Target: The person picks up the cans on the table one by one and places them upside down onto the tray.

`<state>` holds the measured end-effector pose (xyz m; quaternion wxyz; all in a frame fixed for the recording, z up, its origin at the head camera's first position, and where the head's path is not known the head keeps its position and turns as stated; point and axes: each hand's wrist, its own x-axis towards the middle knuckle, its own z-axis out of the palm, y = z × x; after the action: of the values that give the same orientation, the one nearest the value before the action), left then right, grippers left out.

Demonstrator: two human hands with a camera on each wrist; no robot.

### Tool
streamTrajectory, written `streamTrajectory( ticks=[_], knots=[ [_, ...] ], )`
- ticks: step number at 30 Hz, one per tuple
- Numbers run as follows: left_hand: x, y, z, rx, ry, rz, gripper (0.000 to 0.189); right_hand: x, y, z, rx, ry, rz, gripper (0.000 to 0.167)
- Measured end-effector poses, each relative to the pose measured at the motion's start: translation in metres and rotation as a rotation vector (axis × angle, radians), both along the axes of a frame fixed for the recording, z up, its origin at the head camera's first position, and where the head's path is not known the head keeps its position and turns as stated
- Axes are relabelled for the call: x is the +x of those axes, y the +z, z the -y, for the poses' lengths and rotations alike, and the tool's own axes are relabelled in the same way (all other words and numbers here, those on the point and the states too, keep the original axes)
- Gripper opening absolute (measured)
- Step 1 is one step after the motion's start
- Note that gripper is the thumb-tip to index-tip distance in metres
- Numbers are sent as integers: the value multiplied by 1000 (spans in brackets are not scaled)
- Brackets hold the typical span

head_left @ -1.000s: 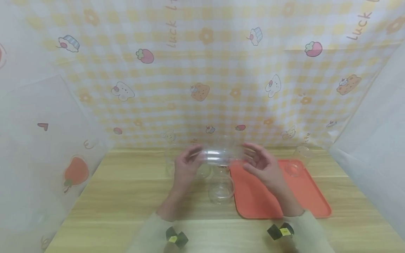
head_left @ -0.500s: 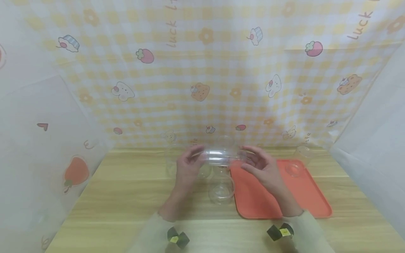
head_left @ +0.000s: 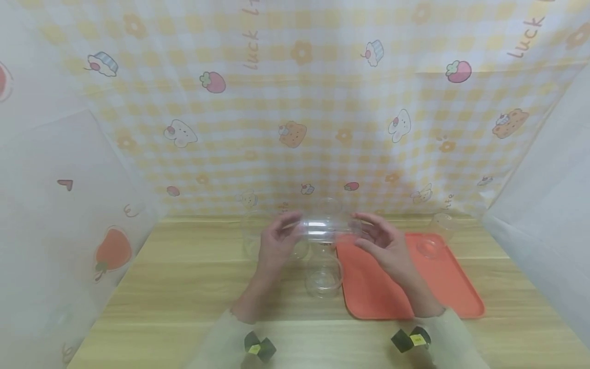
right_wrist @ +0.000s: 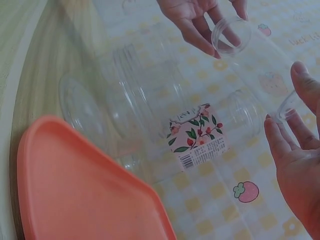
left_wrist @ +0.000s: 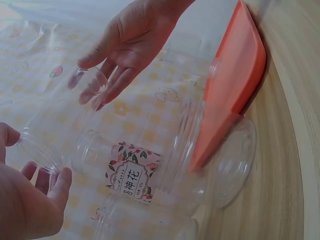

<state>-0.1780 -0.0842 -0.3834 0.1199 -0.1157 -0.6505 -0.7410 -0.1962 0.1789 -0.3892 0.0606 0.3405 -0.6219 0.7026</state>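
Above the table, both hands hold a clear plastic jar (head_left: pixel 322 229) lying sideways. My left hand (head_left: pixel 276 246) grips its ringed, open-looking end on the left. The fingers and thumb of my right hand (head_left: pixel 384 246) hold the other end, as the right wrist view (right_wrist: pixel 300 165) shows too. Beneath and behind it stand several clear containers. One is a jar with a pink floral label (left_wrist: pixel 134 170). Nearest the front is a round clear container (head_left: pixel 323 277). Transparent walls overlap, so some outlines are hard to separate.
An orange-red tray (head_left: pixel 373 292) lies on the wooden table (head_left: pixel 175 287) under and right of my right hand. Another clear jar (head_left: pixel 435 238) stands at its far right corner. A yellow checked cloth (head_left: pixel 295 102) hangs behind.
Both hands and the jar between them have shifted very slightly to the right, the left hand a little more. The grip looks the same, and the other containers stay put.
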Motion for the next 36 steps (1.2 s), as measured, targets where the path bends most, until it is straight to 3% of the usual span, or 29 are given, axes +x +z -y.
streamTrajectory(
  ticks=[15, 19, 23, 36],
  knots=[
    [3, 1, 2, -86, -70, 37, 48, -3, -1, -10, 6, -13, -29, 54],
    [4, 0, 3, -104, -114, 85, 55, -1, 0, -14, 22, -30, -27, 54],
    [5, -1, 4, -156, -165, 123, 59, 0, 2, -19, 33, -49, -36, 53],
    [8, -13, 7, -463, -265, 92, 59, 6, 7, -32, 66, -89, -15, 53]
  ],
)
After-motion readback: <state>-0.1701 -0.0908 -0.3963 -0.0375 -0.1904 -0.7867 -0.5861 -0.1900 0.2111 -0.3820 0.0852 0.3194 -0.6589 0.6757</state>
